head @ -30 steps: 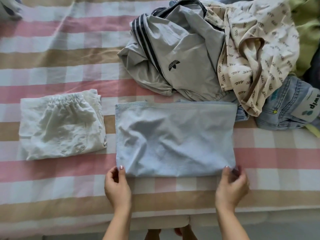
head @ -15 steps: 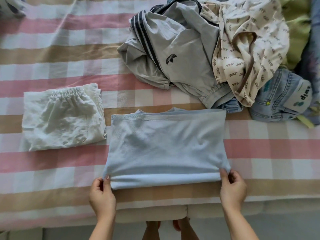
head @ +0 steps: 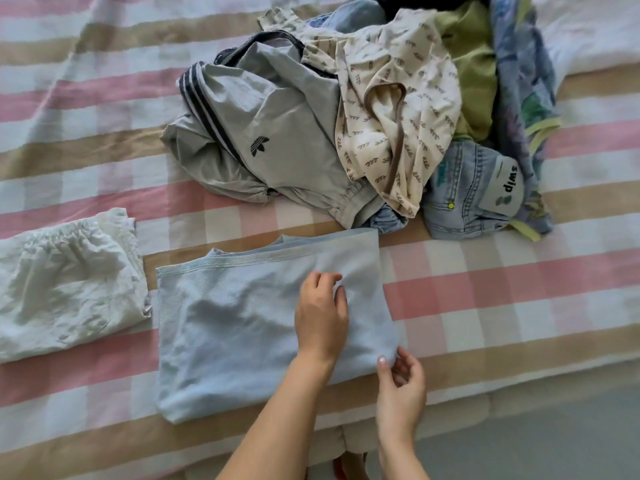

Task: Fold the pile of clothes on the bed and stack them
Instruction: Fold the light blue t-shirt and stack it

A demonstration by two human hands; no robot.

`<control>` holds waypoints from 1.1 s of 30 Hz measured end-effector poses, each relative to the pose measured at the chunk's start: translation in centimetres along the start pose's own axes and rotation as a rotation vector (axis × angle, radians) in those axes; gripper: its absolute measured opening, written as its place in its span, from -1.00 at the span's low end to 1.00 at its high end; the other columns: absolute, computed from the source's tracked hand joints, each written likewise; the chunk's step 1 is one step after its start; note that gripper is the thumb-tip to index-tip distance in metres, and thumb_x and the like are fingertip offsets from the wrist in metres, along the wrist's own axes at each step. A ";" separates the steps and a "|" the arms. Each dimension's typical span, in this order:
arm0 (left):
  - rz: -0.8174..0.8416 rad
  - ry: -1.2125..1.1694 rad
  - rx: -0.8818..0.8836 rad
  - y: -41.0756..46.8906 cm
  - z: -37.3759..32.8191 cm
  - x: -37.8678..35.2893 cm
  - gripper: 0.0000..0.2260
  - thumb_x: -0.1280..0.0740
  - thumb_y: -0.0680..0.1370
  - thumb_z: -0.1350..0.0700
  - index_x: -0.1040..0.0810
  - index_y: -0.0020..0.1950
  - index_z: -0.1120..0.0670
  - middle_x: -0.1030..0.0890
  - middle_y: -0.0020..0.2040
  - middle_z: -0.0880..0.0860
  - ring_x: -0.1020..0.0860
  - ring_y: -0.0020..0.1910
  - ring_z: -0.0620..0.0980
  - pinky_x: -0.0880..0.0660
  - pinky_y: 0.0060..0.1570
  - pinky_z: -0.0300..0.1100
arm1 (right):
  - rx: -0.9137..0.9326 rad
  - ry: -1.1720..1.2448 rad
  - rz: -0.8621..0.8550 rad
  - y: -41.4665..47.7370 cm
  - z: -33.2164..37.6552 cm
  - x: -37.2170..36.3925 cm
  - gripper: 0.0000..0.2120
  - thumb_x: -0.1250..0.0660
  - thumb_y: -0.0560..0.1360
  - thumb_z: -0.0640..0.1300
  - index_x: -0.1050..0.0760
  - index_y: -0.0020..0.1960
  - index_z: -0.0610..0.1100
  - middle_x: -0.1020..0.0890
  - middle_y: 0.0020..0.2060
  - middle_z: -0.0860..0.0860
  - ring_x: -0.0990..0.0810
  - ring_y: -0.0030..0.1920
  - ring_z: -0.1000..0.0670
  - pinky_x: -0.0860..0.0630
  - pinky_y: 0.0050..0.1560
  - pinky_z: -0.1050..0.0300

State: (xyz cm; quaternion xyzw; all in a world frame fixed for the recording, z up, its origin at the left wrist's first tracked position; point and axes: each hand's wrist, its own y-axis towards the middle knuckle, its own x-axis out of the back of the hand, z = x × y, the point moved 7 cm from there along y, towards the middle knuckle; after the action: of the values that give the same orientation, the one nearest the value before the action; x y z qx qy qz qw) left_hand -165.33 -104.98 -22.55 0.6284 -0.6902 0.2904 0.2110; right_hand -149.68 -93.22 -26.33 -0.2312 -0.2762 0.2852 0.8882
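Roughly rectangular, the pale blue garment (head: 235, 327) lies flat, faintly creased.

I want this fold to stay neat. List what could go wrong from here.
The right hand pinches only the near corner of the light blue garment, so the far edge may lag and fold askew. The grey shorts lie close behind it and might get caught.
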 end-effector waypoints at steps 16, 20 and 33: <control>0.149 0.490 0.277 4.8 -0.7 -6.3 -0.57 -0.29 0.48 0.06 -0.29 0.25 0.24 -0.37 0.21 0.20 -0.34 0.21 0.18 -0.42 -0.01 0.09 | -0.041 0.046 0.060 0.3 0.0 0.3 -0.72 -0.47 0.33 -0.37 -0.55 -0.21 0.00 -0.65 -0.30 0.02 -0.61 -0.24 0.04 -0.48 -0.22 0.41; 0.144 0.295 0.205 5.2 0.2 -4.8 -0.76 -0.21 0.44 0.36 -0.39 0.11 0.30 -0.47 0.11 0.26 -0.42 0.12 0.22 -0.30 0.03 -0.06 | 0.043 0.022 0.059 -1.3 1.2 -0.3 -0.61 -0.50 0.28 -0.39 -0.58 -0.35 0.13 -0.65 -0.39 0.11 -0.60 -0.33 0.17 -0.47 -0.25 0.45; 0.243 0.037 0.210 6.4 2.3 -2.8 -0.73 -0.25 0.39 0.39 -0.43 0.07 0.25 -0.51 0.08 0.21 -0.45 0.08 0.15 -0.33 -0.10 -0.17 | 0.305 0.040 0.018 -4.8 3.2 -2.6 -0.42 -0.50 0.24 -0.46 -0.60 -0.25 0.28 -0.62 -0.33 0.15 -0.58 -0.32 0.15 -0.46 -0.23 0.44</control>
State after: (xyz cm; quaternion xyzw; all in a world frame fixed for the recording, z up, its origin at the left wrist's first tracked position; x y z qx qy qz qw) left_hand -171.20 -104.21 -26.95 0.5533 -0.7230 0.3960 0.1199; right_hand -151.66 -97.59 -22.12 -0.1016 -0.2098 0.3272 0.9158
